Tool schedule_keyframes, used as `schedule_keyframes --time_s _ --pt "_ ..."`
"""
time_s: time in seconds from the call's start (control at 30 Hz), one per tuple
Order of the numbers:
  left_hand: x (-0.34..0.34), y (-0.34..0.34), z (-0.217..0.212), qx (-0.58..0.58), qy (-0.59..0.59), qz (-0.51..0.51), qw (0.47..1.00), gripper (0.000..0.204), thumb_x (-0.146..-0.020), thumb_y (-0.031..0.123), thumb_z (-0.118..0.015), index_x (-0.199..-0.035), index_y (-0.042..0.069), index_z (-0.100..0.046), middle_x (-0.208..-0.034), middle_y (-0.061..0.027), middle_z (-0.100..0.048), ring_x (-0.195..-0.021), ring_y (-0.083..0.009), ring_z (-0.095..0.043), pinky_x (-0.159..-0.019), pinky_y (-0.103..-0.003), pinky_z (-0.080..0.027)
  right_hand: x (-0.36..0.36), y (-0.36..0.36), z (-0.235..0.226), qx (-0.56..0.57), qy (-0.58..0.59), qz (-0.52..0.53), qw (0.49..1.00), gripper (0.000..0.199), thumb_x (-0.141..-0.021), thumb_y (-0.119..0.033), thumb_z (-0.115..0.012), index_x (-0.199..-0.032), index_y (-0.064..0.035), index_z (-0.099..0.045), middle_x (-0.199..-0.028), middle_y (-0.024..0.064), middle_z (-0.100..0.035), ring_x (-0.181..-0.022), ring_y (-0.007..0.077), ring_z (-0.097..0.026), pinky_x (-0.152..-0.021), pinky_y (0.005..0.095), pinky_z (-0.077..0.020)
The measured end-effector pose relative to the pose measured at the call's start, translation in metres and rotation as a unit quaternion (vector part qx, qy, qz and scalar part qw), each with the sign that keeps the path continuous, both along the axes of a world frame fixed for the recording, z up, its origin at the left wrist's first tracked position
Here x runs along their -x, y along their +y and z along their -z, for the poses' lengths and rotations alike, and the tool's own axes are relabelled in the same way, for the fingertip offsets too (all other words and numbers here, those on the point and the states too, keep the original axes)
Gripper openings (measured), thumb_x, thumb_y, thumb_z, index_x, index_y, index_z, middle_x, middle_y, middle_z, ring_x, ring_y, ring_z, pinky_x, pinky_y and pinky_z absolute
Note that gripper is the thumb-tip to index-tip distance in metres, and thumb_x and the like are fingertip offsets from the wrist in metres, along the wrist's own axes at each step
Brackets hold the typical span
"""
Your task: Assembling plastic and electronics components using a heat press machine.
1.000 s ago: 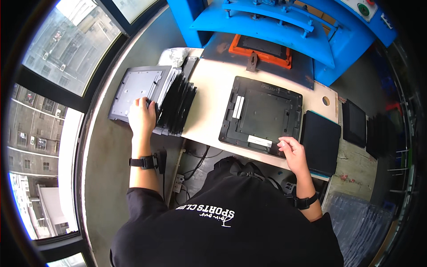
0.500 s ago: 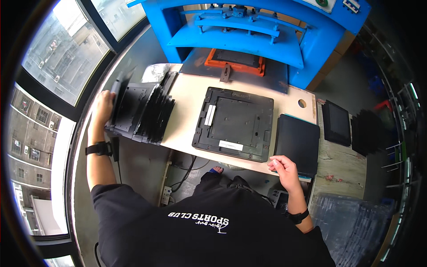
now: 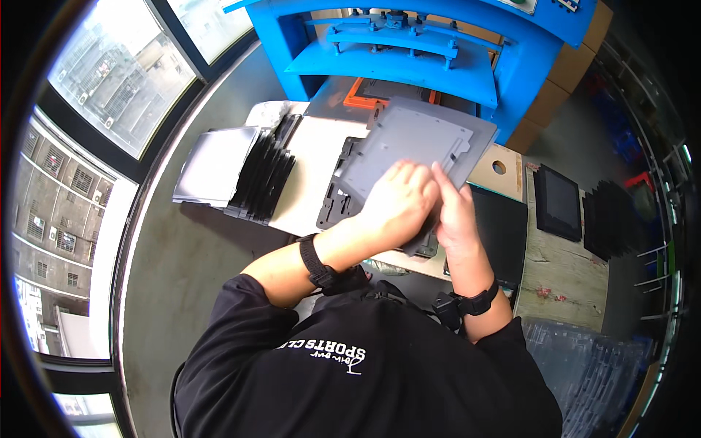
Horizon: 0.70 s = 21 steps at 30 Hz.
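A flat dark grey plastic panel (image 3: 416,139) with small clips and slots is held tilted above the table. My left hand (image 3: 401,201) has its fingers curled at the panel's near edge. My right hand (image 3: 454,212) grips the same edge just to the right, thumb up; the panel hides some of its fingers. Beneath lies a black square fixture (image 3: 333,212), mostly covered by the panel and my hands. A fanned stack of black panels (image 3: 266,179) leans at the table's left end, its front one (image 3: 215,164) shining pale.
A blue press (image 3: 394,67) stands behind, with an orange frame (image 3: 359,95) on its bed. Right of the fixture is a dark flat panel (image 3: 504,226). Farther right are a black framed panel (image 3: 559,201), a black stack (image 3: 613,223) and clear plastic trays (image 3: 584,365).
My left hand has come from the left stack to the middle, bringing a panel over the fixture. My right hand has risen from the table's front edge and taken hold of it.
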<state>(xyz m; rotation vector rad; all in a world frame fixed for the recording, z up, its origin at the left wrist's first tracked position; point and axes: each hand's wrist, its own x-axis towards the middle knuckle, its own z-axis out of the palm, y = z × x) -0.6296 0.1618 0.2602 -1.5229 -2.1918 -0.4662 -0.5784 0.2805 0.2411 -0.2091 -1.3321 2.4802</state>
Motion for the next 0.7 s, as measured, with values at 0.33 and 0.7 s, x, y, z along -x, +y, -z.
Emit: schedule_keyframes --time_s 0.33,0.7 --pt "0.051 -0.098 -0.007 -0.262 -0.777 -0.057 0.569 0.044 -0.087 0.017 -0.064 -0.121 -0.008 -0.049 -0.112 -0.0152 -0.061 -0.097 -0.0175 -0.062 -0.086 -0.03 -0.049 -0.022 0.063 0.039 -0.033 0.018 0.006 0.999 0.029 -0.09 -0.011 -0.059 -0.116 0.0023 -0.053 -0.109 0.0107 -0.061 -0.094 0.0161 -0.062 -0.082 0.0285 -0.0503" --pt "0.092 -0.045 0.021 -0.329 -0.876 -0.022 0.352 0.037 -0.091 0.015 -0.052 -0.119 -0.008 -0.049 -0.107 -0.0211 -0.062 -0.086 -0.0299 -0.067 -0.074 -0.037 -0.058 -0.01 0.033 0.001 -0.834 0.12 0.061 0.536 0.05 -0.075 -0.024 -0.069 -0.119 -0.0043 -0.056 -0.122 0.0171 -0.055 -0.117 0.0311 -0.051 -0.1 0.0427 -0.0403"
